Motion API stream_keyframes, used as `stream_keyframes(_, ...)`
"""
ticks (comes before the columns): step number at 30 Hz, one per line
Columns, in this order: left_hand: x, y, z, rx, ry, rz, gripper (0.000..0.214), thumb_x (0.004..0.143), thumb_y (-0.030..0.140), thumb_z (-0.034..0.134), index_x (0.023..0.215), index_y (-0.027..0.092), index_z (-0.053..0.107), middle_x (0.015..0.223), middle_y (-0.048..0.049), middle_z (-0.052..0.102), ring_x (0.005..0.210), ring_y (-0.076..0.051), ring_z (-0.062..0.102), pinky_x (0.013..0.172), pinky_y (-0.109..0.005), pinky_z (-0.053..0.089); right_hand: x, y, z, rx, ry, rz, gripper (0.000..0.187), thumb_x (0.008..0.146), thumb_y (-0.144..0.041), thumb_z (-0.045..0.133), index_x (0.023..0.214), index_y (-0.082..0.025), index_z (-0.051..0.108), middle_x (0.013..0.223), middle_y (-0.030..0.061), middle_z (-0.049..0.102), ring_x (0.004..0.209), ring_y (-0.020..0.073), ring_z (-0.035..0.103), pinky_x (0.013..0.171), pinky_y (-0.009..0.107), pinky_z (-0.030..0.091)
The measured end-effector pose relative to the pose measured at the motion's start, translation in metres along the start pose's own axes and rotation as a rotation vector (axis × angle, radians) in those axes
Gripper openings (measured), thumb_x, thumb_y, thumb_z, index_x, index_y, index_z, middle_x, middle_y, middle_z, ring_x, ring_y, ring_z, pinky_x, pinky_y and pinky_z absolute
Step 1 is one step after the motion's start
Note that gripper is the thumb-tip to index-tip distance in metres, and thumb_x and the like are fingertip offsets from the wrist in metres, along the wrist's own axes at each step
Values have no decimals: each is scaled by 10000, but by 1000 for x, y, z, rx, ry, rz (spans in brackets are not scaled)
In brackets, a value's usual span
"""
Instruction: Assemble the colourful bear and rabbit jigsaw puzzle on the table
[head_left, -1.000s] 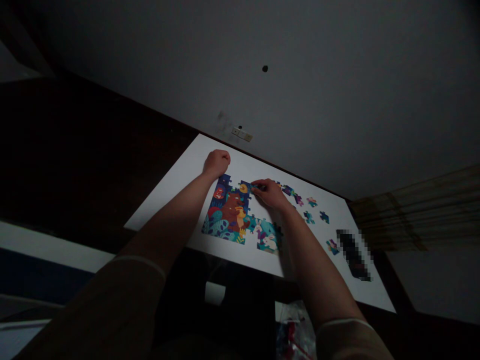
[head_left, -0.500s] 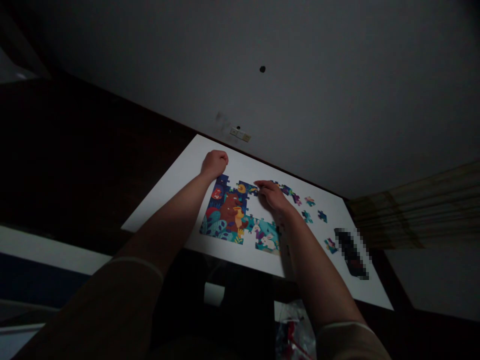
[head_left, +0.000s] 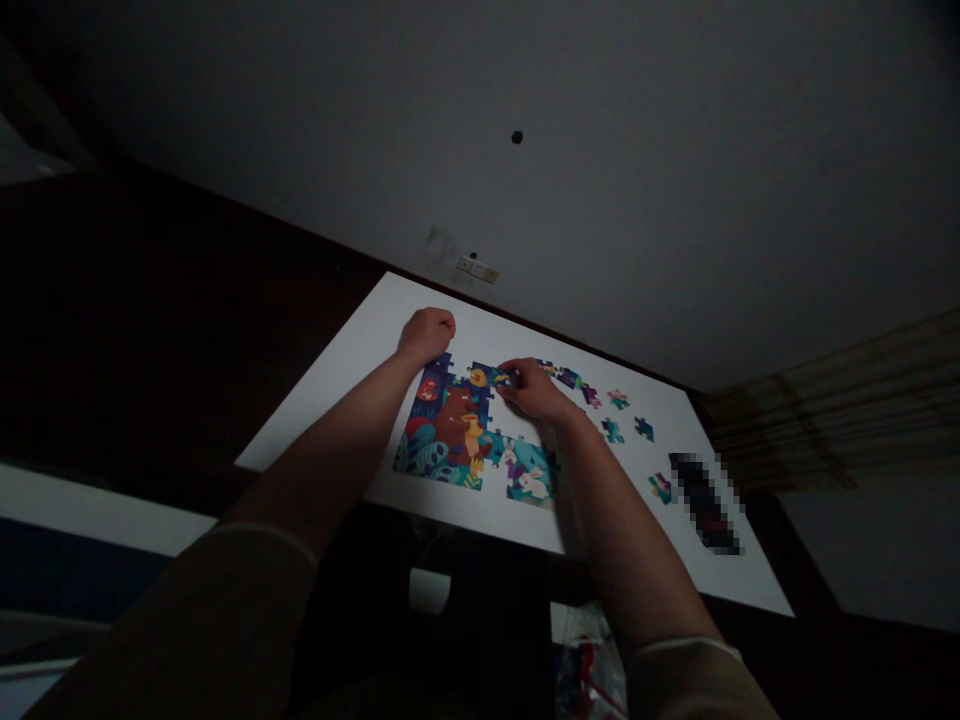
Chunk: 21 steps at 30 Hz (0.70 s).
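- Dim grey wall (head_left: pixel 637 180) behind a white rectangular tabletop (head_left: pixel 360 350).
- Multicoloured bear-and-rabbit jigsaw (head_left: pixel 454 420): one, partly joined, left of table centre.
- Dark-blue-and-yellow jigsaw piece (head_left: pixel 501 378): one, at the jigsaw's far edge, immediately left of the right hand (head_left: pixel 510 378), the nearer hand; thumb and forefinger straddle it, grip and long axis unclear.
- Left hand (head_left: pixel 427 333): curled fist, beyond the jigsaw's far-left corner.
- Loose multicoloured pieces (head_left: pixel 644 429): four separate, right.
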<state>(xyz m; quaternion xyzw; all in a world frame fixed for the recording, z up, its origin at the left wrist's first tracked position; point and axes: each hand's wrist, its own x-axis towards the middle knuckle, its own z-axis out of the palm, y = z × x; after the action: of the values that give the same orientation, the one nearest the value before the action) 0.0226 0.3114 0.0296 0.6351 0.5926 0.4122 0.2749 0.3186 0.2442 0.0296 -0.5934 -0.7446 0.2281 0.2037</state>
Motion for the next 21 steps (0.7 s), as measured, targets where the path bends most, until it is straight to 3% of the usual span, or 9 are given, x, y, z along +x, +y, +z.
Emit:
stream_keyframes(4,1,-1,0,4,-9,4,223,771,112,653,704,233,828,786,-49,799,885,-249,752,894,-363,553,-2,3,2,69,38,-10,421,823,-358,933,1217,-252,828,1136,57,744,1010,278,694,996,442,605)
stream_keyframes(9,4,-2,0,-4,4,-6,197,744,130,648,687,234,805,791,-50,799,862,-245,742,878,-367,546,-12,1,2,224,21,-19,450,844,-427,902,1246,-274,769,868,-30,691,816,244,629,791,375,515)
stream_keyframes(17,3,-1,-2,-26,22,-15,182,721,150,641,660,240,787,759,-50,783,859,-252,741,893,-379,554,-14,2,-1,362,100,52,373,823,-503,817,1109,-264,829,786,-30,664,758,230,611,768,376,497)
stream_keyframes(21,4,0,-3,-40,30,-18,178,710,152,640,654,242,783,751,-49,779,856,-253,741,898,-385,556,-16,6,-1,486,66,117,350,788,-476,806,1075,-276,825,795,-21,698,775,236,666,804,380,552)
